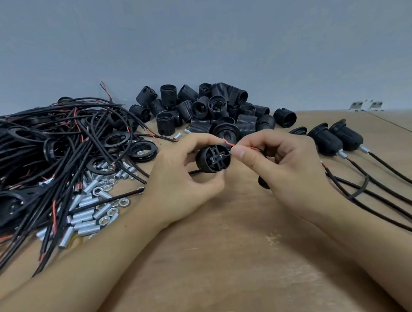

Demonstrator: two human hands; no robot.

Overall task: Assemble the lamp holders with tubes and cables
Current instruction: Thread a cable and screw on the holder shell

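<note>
Left hand (176,176) gripping round black plastic lamp holder base (213,159); right hand (279,160) pinching thin red wire (231,144) above brown wooden counter (223,267).

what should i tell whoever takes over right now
Left hand grips a holder base, open side facing you. Right hand pinches its red wire at the terminals.
Supplies: cables far left, tubes and nuts beside them, threaded shells at the back.
Done: three cabled holders on the right.
Left: finish wiring this base, close it up, then work through the piles.
</note>
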